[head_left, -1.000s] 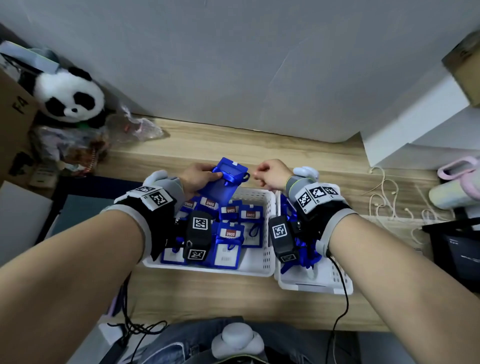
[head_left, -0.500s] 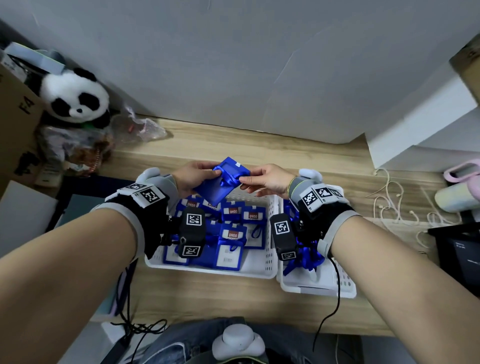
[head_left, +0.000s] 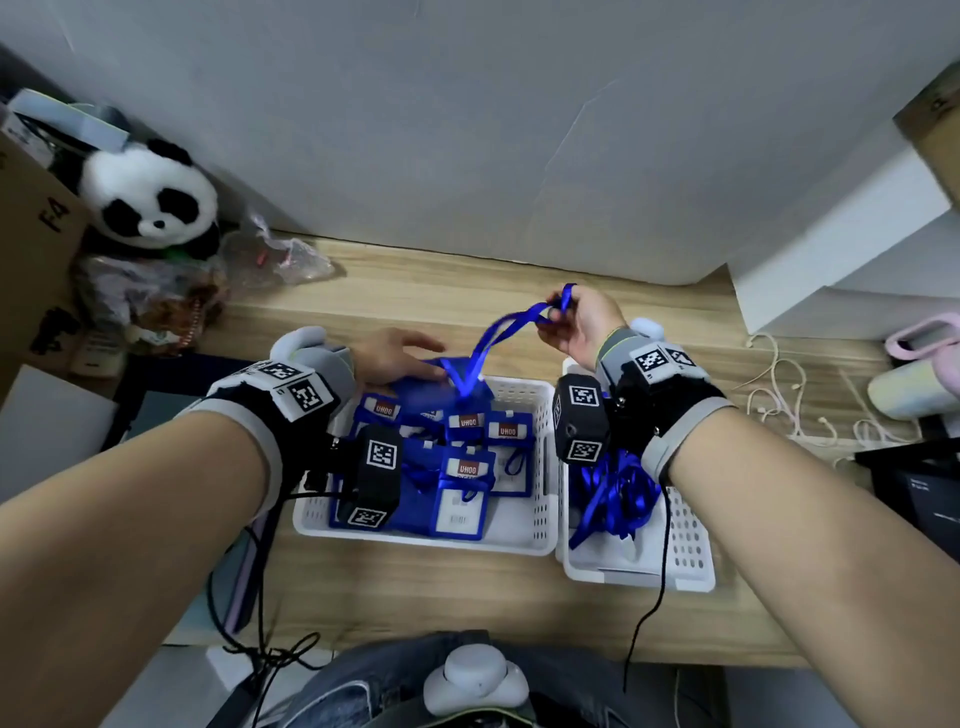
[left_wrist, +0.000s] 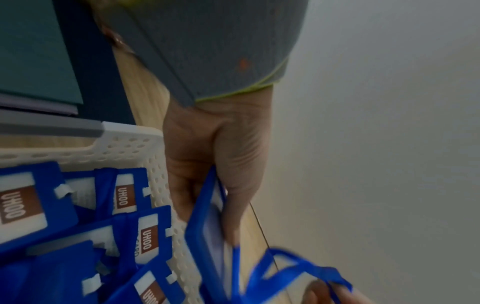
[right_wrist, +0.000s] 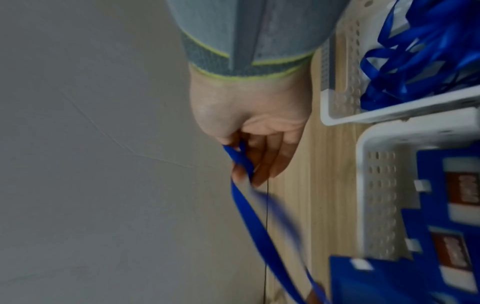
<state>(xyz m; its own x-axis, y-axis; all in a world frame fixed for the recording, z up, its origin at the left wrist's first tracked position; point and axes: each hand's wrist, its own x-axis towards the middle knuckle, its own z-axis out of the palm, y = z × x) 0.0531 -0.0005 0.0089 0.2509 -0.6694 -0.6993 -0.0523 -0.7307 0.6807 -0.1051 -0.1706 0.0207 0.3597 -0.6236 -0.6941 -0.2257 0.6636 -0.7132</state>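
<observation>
**Badge Holder and Lanyard: Grip Status**

The badge holder (head_left: 415, 388) is a flat, rigid rectangle of blue plastic. The lanyard (head_left: 511, 325) is a flat, glossy blue ribbon that runs up from the holder's top edge. The holder sits at centre frame, over the far rim of the left basket (head_left: 543, 452), a white perforated plastic tray filled with similar holders. The right basket (head_left: 685, 551) contains loose blue ribbon.

The left hand (head_left: 395, 356) clamps the holder between thumb and fingers. The right hand (head_left: 582, 322), right of centre and raised, pinches the lanyard loop between thumb and forefinger, with the remaining fingers curled.

Both baskets stand side by side on a light wood-grain desk (head_left: 415, 592) against a plain grey wall (head_left: 467, 130). A plush panda (head_left: 150, 200) sits at upper left.
</observation>
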